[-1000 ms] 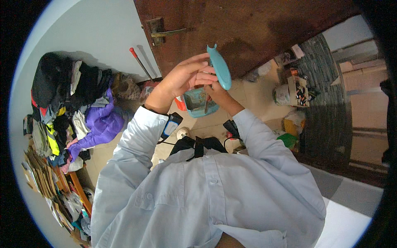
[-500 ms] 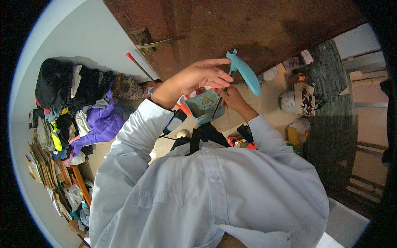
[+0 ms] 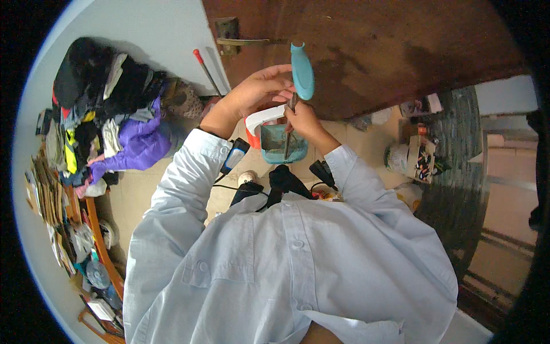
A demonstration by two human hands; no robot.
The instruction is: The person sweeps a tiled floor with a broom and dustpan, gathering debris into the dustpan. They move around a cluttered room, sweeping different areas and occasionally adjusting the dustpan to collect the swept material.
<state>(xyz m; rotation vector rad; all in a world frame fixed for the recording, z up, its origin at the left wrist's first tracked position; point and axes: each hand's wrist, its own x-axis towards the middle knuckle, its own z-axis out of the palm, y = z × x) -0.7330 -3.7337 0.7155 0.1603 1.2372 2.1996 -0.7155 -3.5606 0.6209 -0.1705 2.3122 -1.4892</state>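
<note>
A long-handled dustpan with a turquoise pan (image 3: 295, 153) and a turquoise grip (image 3: 303, 71) stands in front of me, its thin dark pole rising toward the door. My right hand (image 3: 303, 119) is closed around the pole below the grip. Beside the grip is my left hand (image 3: 258, 92), fingers stretched out and slightly bent, the tips at or near the grip; whether they touch it I cannot tell. Under the left hand a white bent piece (image 3: 263, 118) sits above something orange-red (image 3: 252, 133), partly hidden; its kind is unclear.
A brown door (image 3: 372, 51) with a metal lever handle (image 3: 243, 41) is ahead. Piled clothes, including a purple jacket (image 3: 137, 140), lie left, above stacked cardboard (image 3: 48, 198). A red-tipped pole (image 3: 206, 71) leans by the wall. A box of small items (image 3: 423, 160) stands right.
The dustpan's grip has swung left and more upright. My right hand has shifted left with the pole, and the white piece now shows beneath my left hand. The view has tilted.
</note>
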